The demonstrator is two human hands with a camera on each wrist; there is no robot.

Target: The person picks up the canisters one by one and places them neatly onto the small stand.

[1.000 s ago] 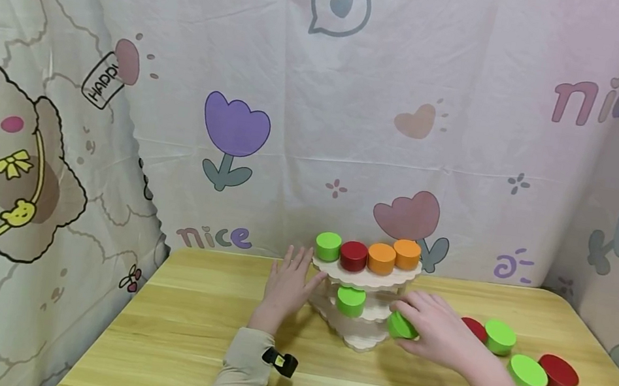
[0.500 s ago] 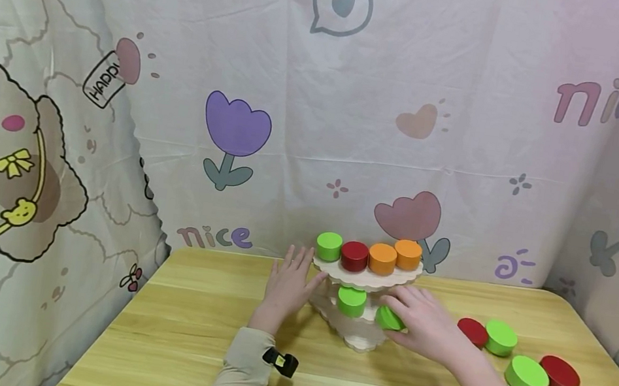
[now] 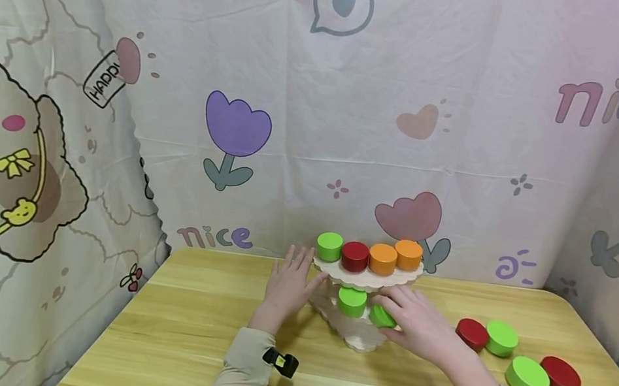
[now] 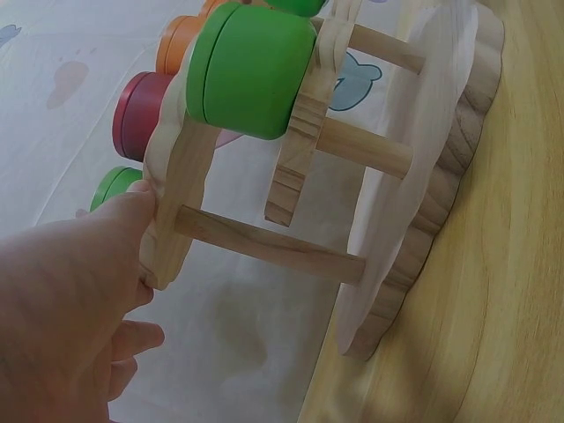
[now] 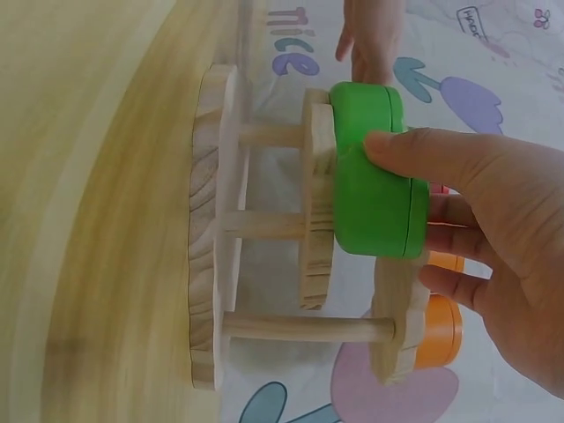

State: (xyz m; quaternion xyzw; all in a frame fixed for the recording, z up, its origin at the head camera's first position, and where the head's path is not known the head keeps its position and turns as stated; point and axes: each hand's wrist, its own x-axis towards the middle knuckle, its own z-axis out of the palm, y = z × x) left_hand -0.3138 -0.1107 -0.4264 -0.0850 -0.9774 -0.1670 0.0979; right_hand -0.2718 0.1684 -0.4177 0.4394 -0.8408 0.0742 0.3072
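At the middle shelf (image 5: 318, 207) | right grip (image 3: 415, 321) pinching green block (image 3: 380, 317), axis near-upright, face up | left grip (image 3: 287, 287) spread

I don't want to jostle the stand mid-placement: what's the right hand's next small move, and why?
I'd probably loosen the right hand and draw it gently back. The green block it holds appears to sit against the middle shelf, next to another green block, while the left hand is at the top shelf's edge.
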